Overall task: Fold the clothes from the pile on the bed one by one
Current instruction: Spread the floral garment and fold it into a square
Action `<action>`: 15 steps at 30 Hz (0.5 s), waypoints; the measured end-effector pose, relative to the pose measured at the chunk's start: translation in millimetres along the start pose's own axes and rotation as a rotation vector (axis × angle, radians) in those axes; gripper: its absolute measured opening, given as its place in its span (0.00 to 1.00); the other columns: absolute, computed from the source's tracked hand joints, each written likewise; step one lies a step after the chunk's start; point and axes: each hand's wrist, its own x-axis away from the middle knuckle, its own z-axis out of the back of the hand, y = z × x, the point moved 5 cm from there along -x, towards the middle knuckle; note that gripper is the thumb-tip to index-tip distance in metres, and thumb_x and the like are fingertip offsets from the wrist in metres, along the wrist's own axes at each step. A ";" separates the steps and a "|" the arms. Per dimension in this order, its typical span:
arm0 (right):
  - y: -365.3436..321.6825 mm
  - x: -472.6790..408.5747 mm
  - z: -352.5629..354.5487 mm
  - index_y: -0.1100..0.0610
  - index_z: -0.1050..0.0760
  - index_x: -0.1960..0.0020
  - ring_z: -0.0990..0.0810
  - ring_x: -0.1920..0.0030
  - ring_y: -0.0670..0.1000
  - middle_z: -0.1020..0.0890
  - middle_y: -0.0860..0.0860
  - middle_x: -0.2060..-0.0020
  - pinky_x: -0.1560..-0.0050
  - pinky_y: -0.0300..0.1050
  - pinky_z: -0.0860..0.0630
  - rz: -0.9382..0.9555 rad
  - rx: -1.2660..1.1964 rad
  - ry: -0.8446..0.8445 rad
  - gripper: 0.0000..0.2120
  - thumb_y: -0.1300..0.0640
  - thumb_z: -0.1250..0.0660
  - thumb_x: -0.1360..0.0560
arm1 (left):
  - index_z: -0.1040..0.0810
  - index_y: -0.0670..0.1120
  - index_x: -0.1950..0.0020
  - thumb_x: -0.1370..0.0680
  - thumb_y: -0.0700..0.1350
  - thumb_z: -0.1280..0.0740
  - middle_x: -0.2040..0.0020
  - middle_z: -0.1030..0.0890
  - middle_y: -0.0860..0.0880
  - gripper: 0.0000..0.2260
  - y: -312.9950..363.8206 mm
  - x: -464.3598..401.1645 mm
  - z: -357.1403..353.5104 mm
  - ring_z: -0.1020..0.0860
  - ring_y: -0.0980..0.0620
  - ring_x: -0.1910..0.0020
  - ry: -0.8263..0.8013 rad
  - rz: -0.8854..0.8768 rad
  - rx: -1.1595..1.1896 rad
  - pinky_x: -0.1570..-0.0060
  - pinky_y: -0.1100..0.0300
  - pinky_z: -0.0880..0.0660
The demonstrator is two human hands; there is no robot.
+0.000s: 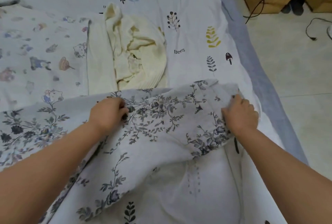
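The bed (194, 26), under a thin pale sheet printed with trees, leaves and mushrooms, carries a soft white floral garment (158, 130) with grey-blue sprigs spread rumpled across its near edge. Beyond it, toward the bed's middle, lies a crumpled cream ribbed knit (136, 49), and beside that at the left edge a flat pale cartoon-print cloth (41, 49). The left hand (107, 112) curls its fingers into the floral fabric's upper fold, while the right hand (240, 114) seems to pinch its bunched right corner.
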 end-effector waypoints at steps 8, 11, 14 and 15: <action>33.8 -0.6 11.5 0.58 0.35 0.56 0.28 0.63 0.57 0.27 0.53 0.65 0.64 0.48 0.35 -0.070 -0.321 0.246 0.11 0.52 0.38 0.22 | 0.28 0.42 0.57 0.23 0.33 0.42 0.60 0.28 0.46 0.06 23.8 -15.6 26.7 0.32 0.48 0.63 0.360 0.000 0.159 0.62 0.55 0.37; 48.5 2.4 8.3 0.59 0.35 0.56 0.30 0.63 0.56 0.25 0.56 0.63 0.65 0.48 0.36 -0.155 -0.335 0.242 0.11 0.52 0.39 0.22 | 0.28 0.42 0.56 0.21 0.36 0.43 0.60 0.29 0.47 0.07 37.0 -33.4 34.7 0.32 0.47 0.63 0.428 -0.039 0.160 0.62 0.55 0.37; 53.0 -0.6 -13.6 0.62 0.30 0.42 0.28 0.43 0.62 0.26 0.62 0.44 0.48 0.54 0.30 -0.250 -0.154 0.000 0.18 0.49 0.38 0.22 | 0.24 0.37 0.52 0.21 0.37 0.41 0.55 0.24 0.39 0.07 44.7 -48.5 9.4 0.27 0.41 0.57 0.215 -0.143 -0.075 0.60 0.50 0.32; 52.5 -2.0 -15.6 0.63 0.32 0.38 0.31 0.39 0.62 0.28 0.63 0.41 0.43 0.56 0.32 -0.277 -0.144 -0.021 0.21 0.48 0.37 0.23 | 0.24 0.37 0.49 0.21 0.38 0.40 0.52 0.23 0.37 0.08 46.2 -48.7 0.8 0.27 0.39 0.53 0.158 -0.191 -0.146 0.57 0.49 0.33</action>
